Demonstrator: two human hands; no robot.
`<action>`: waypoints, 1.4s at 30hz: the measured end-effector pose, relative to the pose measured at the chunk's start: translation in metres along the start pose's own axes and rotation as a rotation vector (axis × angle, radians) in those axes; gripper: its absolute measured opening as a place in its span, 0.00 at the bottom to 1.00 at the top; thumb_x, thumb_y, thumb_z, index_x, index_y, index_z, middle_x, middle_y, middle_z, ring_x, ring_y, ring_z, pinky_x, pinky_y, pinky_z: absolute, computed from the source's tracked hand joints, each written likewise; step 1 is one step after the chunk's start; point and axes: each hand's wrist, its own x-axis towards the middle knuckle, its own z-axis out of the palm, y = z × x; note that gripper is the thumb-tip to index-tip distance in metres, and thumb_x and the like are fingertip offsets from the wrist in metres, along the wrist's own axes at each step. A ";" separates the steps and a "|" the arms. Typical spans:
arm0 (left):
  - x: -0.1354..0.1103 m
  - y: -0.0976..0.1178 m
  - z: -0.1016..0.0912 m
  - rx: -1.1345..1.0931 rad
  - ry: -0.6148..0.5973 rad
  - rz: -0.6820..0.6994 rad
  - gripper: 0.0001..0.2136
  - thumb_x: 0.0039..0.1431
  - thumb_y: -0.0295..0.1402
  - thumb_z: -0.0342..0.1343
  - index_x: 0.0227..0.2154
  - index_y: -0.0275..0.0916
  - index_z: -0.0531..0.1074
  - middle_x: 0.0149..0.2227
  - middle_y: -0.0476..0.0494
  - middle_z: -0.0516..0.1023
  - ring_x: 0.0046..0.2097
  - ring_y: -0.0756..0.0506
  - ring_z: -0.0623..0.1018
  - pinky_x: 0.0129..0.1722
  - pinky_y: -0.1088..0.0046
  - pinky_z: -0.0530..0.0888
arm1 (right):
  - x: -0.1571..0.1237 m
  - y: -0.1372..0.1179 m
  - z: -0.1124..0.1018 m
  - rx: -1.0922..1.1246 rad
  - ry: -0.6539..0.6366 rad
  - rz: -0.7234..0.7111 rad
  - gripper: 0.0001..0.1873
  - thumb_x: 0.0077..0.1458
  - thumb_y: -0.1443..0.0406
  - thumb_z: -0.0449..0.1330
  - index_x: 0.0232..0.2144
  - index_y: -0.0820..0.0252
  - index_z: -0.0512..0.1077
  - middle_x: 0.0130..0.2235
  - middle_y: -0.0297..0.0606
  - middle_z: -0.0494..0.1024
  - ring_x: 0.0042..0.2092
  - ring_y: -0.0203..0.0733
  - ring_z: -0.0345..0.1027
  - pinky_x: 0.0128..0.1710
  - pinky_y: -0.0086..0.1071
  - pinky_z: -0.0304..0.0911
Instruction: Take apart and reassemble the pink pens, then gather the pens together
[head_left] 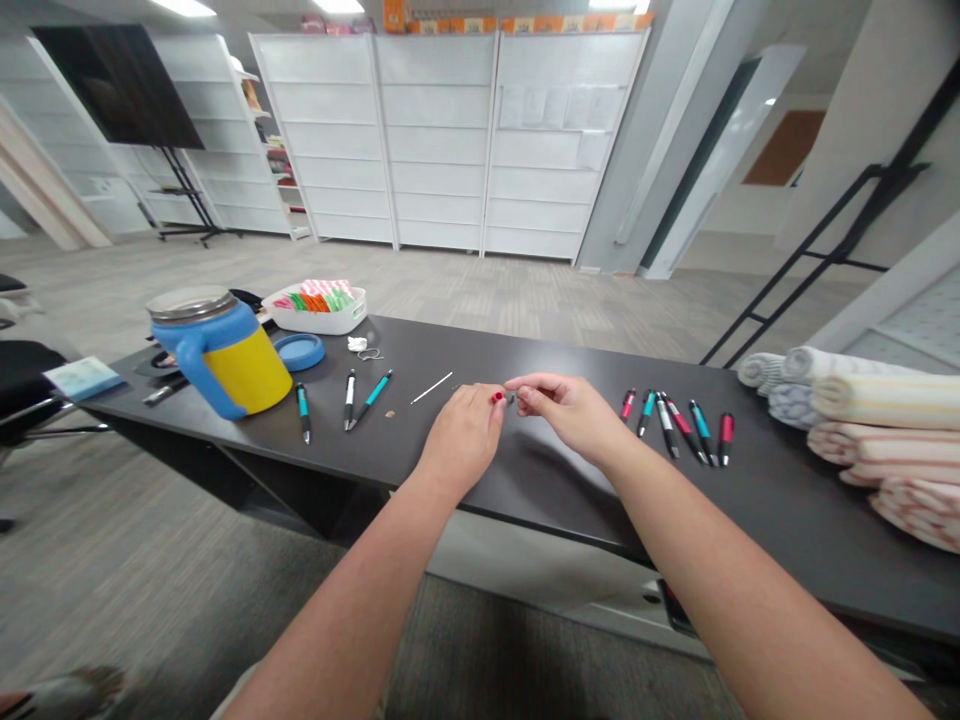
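The left hand [461, 432] pinches a small red part [497, 397] in its fingertips. The right hand [561, 405] pinches a small dark part [511, 399] just beside it, low over the smooth dark table [525, 475]. A thin white rod [431, 388] lies near. Farther left, a white plastic tray [330, 322] holds colourful packets [315, 296], and a round yellow-and-blue jug [225, 360] carries a metal lid [182, 303].

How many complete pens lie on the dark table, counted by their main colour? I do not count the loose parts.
Teal pens: 4
Red pens: 3
Black-and-white pens: 2
Total: 9
Left out: the small red part in the left hand, the small dark part in the right hand, the thin white refill.
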 end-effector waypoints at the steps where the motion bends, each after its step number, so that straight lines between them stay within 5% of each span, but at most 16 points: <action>1: 0.000 0.000 0.000 0.028 -0.011 -0.007 0.12 0.75 0.32 0.44 0.47 0.36 0.73 0.45 0.38 0.81 0.48 0.40 0.77 0.52 0.60 0.75 | 0.001 0.001 0.000 -0.004 0.010 0.000 0.20 0.59 0.49 0.68 0.43 0.56 0.82 0.32 0.36 0.80 0.36 0.40 0.74 0.42 0.39 0.71; 7: 0.001 0.003 0.002 0.218 -0.109 -0.041 0.13 0.76 0.35 0.44 0.43 0.37 0.73 0.41 0.39 0.80 0.45 0.40 0.76 0.47 0.61 0.74 | 0.005 0.000 -0.001 0.132 0.107 0.011 0.23 0.55 0.44 0.69 0.39 0.55 0.76 0.38 0.39 0.84 0.39 0.43 0.78 0.45 0.42 0.74; 15: 0.001 0.007 0.001 0.277 -0.191 -0.034 0.15 0.76 0.37 0.42 0.41 0.38 0.73 0.41 0.39 0.80 0.45 0.39 0.76 0.48 0.60 0.72 | 0.001 -0.009 0.002 0.162 0.161 -0.043 0.20 0.64 0.45 0.62 0.47 0.51 0.70 0.51 0.42 0.84 0.41 0.41 0.80 0.46 0.42 0.74; 19: 0.001 0.008 0.001 0.286 -0.176 -0.072 0.13 0.76 0.36 0.43 0.44 0.37 0.72 0.39 0.39 0.79 0.43 0.40 0.77 0.45 0.61 0.72 | 0.000 -0.010 0.003 0.157 0.156 -0.084 0.18 0.68 0.45 0.57 0.42 0.50 0.67 0.50 0.42 0.85 0.51 0.47 0.79 0.52 0.45 0.71; 25: -0.002 0.010 0.000 0.212 -0.217 0.064 0.13 0.76 0.37 0.43 0.46 0.38 0.71 0.40 0.38 0.78 0.43 0.40 0.77 0.45 0.60 0.73 | -0.007 -0.018 0.012 0.223 0.056 -0.176 0.17 0.70 0.45 0.53 0.40 0.47 0.58 0.55 0.40 0.83 0.71 0.46 0.59 0.67 0.54 0.56; 42: -0.003 0.010 -0.003 -0.097 -0.219 0.123 0.09 0.73 0.33 0.48 0.41 0.38 0.72 0.42 0.37 0.80 0.44 0.40 0.80 0.46 0.61 0.76 | -0.009 -0.015 0.028 0.184 -0.110 -0.160 0.20 0.68 0.42 0.54 0.39 0.48 0.56 0.59 0.41 0.80 0.73 0.46 0.56 0.71 0.55 0.48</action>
